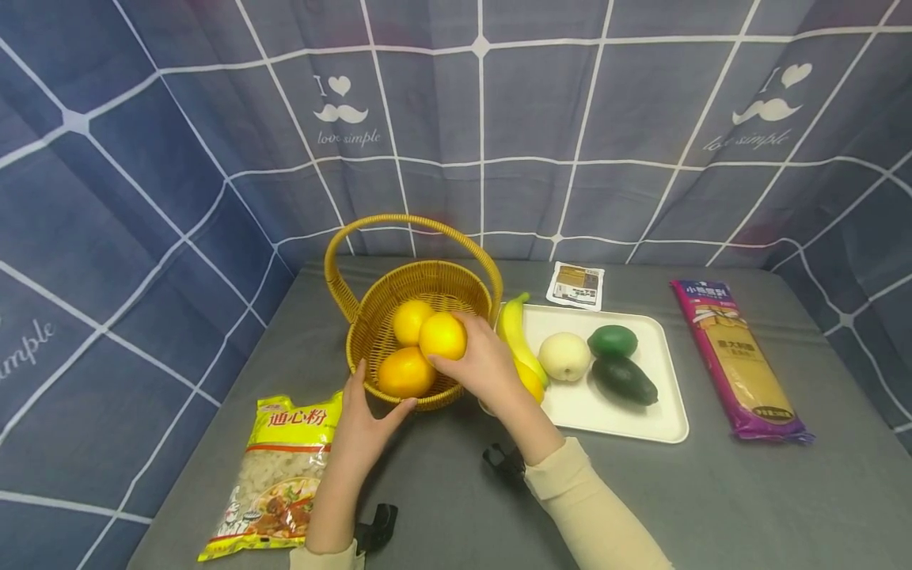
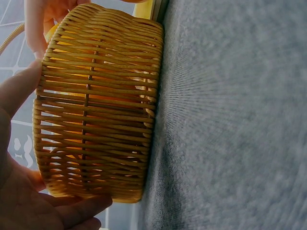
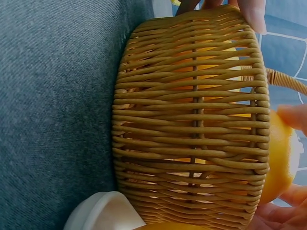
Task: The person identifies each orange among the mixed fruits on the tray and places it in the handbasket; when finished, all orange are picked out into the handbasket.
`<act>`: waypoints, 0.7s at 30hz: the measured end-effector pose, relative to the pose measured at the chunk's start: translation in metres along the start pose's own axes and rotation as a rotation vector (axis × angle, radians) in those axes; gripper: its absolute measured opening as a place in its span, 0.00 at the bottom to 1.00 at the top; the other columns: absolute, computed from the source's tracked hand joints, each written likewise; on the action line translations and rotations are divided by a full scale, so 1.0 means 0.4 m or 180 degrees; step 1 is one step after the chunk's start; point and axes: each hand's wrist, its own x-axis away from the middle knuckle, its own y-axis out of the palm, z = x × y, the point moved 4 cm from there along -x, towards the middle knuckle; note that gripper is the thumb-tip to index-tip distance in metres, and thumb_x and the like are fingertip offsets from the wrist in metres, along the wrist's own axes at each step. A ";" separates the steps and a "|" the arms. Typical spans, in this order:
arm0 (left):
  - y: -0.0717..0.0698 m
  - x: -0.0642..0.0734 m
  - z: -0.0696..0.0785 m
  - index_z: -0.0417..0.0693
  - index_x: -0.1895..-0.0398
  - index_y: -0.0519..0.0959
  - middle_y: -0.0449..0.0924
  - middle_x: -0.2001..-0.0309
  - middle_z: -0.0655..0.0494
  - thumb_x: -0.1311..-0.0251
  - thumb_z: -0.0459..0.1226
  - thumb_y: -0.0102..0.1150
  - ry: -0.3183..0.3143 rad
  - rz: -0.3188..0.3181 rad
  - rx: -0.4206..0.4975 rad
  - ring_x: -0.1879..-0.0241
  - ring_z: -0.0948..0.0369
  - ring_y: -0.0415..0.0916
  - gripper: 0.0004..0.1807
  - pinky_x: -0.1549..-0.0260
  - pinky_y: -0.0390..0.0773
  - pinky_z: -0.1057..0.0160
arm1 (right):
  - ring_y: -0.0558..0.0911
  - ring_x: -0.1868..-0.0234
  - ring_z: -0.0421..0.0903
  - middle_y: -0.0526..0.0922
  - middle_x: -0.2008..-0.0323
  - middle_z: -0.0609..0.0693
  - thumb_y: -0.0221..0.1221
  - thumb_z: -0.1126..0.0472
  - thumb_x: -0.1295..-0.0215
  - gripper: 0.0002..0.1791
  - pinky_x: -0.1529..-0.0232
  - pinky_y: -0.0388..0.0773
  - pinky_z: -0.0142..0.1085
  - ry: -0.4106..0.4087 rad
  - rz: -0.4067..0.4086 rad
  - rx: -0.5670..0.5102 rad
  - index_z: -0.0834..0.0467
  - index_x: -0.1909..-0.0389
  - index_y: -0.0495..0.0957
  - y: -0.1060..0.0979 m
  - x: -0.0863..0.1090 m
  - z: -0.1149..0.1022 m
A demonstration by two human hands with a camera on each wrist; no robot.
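My left hand (image 1: 365, 427) holds the near left side of a woven wicker basket (image 1: 359, 348), its thumb at the rim and its fingers along the wall in the left wrist view. My right hand (image 1: 488, 360) pinches an orange (image 1: 443, 336) inside the basket's opening. In the right wrist view that orange (image 3: 280, 160) shows above the rim, between thumb and fingers. Two more orange-yellow fruits (image 1: 406, 373) lie in the basket, one near the front and one behind. The basket's tall handle (image 1: 413, 219) arches up at the back.
Right of the basket, a white tray (image 1: 606, 423) bears a banana (image 1: 516, 336), a pale round pear (image 1: 564, 356), a green fruit (image 1: 613, 341), a dark avocado (image 1: 625, 381) and a yellow fruit (image 1: 529, 381). A pasta bag (image 1: 281, 475), small packet (image 1: 577, 286) and noodle pack (image 1: 741, 360) lie around.
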 end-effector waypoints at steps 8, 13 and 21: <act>-0.001 -0.001 0.002 0.47 0.22 0.40 0.41 0.26 0.35 0.50 0.64 0.63 -0.0019 -0.0022 0.0001 0.28 0.40 0.44 0.62 0.37 0.54 0.37 | 0.75 0.45 0.53 0.74 0.41 0.55 0.70 0.44 0.50 0.42 0.46 0.71 0.51 0.0029 0.0034 -0.0132 0.58 0.36 0.69 0.001 0.003 0.002; -0.002 0.000 0.005 0.47 0.22 0.40 0.41 0.26 0.35 0.49 0.64 0.63 -0.0031 -0.0038 -0.0002 0.28 0.39 0.43 0.62 0.37 0.53 0.37 | 0.75 0.46 0.54 0.74 0.41 0.56 0.71 0.45 0.51 0.42 0.46 0.71 0.51 0.0036 0.0078 -0.0219 0.58 0.36 0.70 0.001 0.006 0.005; -0.001 0.001 0.005 0.47 0.22 0.40 0.41 0.26 0.35 0.50 0.65 0.62 -0.0055 -0.0036 -0.0032 0.29 0.39 0.44 0.62 0.38 0.54 0.36 | 0.74 0.44 0.54 0.73 0.40 0.56 0.71 0.45 0.51 0.42 0.44 0.71 0.49 -0.0022 0.0148 -0.0196 0.58 0.36 0.71 0.000 0.008 0.008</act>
